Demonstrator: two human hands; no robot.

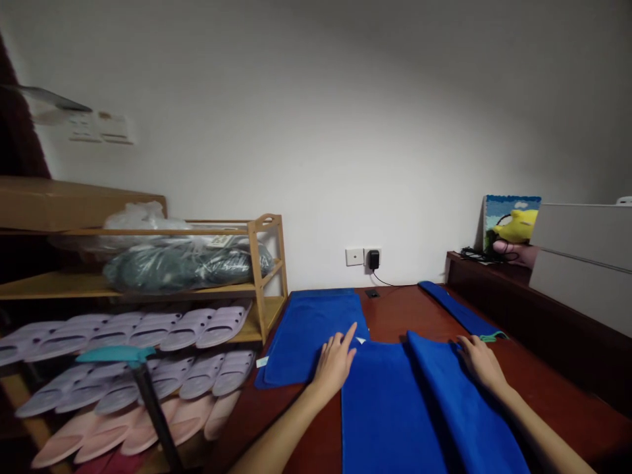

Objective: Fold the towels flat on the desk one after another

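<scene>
A blue towel (390, 408) lies on the reddish-brown table in front of me, its right part raised in a fold (439, 375). My right hand (478, 362) is closed on the towel's far right edge, fingers bent over it. My left hand (336, 362) is open, index finger stretched out and thumb apart, near the towel's far left corner, where a small white tag (361, 340) shows. Beneath and beyond that hand, more blue towels (316, 322) lie flat in a stack with a pale label (261, 362) at its left edge.
A folded blue strip (459, 309) with a green loop (494, 336) lies at the back right. A black plug (374, 259) sits in the wall socket. At left stands a wooden rack (257, 276) with slippers (222, 326); a turquoise-topped black pole (153, 408) stands before it. White drawers (582, 263) are at right.
</scene>
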